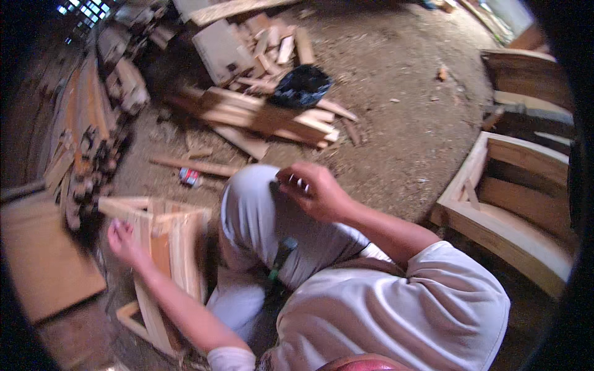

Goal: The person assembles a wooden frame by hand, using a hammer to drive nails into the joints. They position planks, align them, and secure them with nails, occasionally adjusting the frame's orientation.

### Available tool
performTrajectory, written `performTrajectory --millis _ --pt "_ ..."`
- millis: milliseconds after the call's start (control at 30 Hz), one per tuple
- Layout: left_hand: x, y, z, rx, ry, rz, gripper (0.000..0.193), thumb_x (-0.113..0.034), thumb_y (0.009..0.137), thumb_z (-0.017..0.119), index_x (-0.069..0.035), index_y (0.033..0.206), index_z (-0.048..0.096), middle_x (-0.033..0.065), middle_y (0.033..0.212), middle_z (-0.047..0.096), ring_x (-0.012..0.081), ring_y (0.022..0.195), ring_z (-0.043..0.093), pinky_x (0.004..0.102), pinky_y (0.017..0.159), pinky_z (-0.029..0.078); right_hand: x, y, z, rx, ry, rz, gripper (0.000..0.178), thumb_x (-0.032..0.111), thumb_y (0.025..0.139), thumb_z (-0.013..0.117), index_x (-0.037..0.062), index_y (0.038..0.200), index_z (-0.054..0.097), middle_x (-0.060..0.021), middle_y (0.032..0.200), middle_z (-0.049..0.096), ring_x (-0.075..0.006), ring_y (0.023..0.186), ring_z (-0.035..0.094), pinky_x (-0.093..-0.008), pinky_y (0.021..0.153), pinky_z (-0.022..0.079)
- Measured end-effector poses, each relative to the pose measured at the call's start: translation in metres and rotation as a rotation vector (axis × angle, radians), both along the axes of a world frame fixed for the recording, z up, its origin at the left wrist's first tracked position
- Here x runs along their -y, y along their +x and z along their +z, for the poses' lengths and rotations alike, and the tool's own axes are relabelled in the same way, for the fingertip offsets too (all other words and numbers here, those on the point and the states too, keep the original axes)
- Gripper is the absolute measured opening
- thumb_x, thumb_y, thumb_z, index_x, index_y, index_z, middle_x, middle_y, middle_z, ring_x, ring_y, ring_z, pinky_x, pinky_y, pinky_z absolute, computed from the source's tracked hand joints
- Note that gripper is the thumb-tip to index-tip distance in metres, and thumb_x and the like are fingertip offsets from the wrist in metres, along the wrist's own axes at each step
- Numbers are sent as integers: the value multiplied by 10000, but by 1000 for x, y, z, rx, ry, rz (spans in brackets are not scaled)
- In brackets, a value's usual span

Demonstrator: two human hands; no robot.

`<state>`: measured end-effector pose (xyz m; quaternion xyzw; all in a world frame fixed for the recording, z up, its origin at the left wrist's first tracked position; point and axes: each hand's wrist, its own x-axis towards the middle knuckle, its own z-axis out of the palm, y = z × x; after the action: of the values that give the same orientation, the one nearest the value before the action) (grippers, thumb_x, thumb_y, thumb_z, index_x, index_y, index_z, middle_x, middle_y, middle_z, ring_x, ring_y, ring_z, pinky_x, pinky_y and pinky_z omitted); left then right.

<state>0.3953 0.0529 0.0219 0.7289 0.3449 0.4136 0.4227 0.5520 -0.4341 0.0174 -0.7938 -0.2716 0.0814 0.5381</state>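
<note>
Dirt floor (396, 142). Wooden frame (178, 241) left of the knee (247, 191): likely stiff, middling heavy, best gripped by side rails (185, 272). Left hand (124, 242) farther left, right hand (318, 193) rightward; both curled, contents unclear.

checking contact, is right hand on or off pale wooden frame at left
Off: the grey-trousered knee shows between right hand and frame.

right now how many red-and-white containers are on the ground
1: the red-and-white container on the dirt floor, beyond the wooden frame at left. More could be hidden behind the wood pile.
</note>
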Motion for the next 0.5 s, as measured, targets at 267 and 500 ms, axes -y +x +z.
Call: performTrajectory --millis 267,500 --pt "28 15 17 21 -47 -4 186 -136 1004 636 18 1106 620 78 962 664 138 842 630 282 789 517 11 69 -73 -19 -130 -182 128 80 957 663 0 1055 684 -94 900 700 -152 815 641 -330 736 529" --pt "25 8 14 4 -35 44 175 -125 1012 614 21 1107 624 73 955 660 142 839 622 292 803 502 6 268 -117 385 -310 -349 189 92 925 574 1 994 725 -227 993 732 -400 957 714 -454 809 571"
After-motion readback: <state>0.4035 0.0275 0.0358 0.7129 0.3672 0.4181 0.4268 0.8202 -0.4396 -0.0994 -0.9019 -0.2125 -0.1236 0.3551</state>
